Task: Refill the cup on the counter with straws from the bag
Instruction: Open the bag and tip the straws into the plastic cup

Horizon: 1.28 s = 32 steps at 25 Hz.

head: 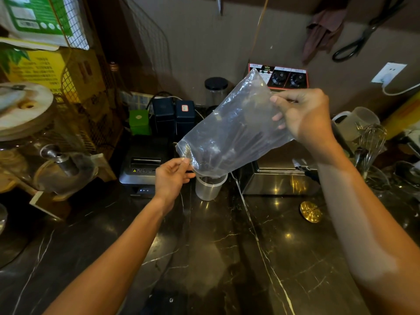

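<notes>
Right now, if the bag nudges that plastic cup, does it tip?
Probably tips easily: the plastic cup looks thin, translucent and nearly empty, so light. It's tall for its base. The polished counter may let it slide instead.

- The dark marble counter [227, 258] lies bare in front of the cup [210, 186], giving open room from the near side.
- A receipt printer [145, 164] stands close on the cup's left.
- A steel appliance [279, 176] stands close on its right.
- The tilted bag [231, 128] covers the cup's mouth from above.
- A gold disc [311, 211] lies on the counter, right.
</notes>
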Motion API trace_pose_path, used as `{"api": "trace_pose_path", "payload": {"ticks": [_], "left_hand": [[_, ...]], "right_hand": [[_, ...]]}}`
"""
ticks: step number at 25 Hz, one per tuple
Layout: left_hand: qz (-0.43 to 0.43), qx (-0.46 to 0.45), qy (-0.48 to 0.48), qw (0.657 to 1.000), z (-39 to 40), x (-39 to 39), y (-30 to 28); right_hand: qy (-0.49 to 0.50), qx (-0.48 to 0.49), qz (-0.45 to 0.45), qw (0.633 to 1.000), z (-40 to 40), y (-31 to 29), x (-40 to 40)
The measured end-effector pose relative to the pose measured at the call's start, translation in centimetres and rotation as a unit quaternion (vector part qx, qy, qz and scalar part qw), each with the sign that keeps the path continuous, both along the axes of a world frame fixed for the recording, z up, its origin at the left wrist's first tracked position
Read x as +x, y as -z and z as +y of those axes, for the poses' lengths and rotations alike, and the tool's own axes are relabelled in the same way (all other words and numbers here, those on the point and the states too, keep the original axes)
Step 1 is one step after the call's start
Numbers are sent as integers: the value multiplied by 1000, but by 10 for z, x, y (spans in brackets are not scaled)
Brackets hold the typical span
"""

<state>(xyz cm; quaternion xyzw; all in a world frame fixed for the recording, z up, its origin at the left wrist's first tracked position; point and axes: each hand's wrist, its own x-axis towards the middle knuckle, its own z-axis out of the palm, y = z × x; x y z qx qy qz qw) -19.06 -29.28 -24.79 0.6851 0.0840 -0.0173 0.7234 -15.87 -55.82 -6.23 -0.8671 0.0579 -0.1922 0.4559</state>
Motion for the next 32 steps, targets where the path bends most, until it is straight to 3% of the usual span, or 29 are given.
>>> {"api": "trace_pose_path", "payload": {"ticks": [4, 10, 16, 24, 29, 32], "left_hand": [[9, -19, 13, 1000, -2, -1, 1], [22, -34, -3, 999, -4, -1, 3], [36, -58, -7, 998, -2, -4, 8], [51, -72, -20, 996, 0, -5, 9], [32, -83, -27, 996, -3, -6, 3], [23, -92, -45, 994, -3, -8, -1]], "right_hand": [[-8, -26, -32, 999, 7, -12, 3], [-27, -60, -9, 998, 15, -15, 2], [-28, -166, 65, 983, 9, -13, 1], [-2, -209, 194, 958, -4, -6, -4], [3, -186, 52, 981, -3, -15, -8], [-13, -191, 12, 981, 3, -23, -10]]}}
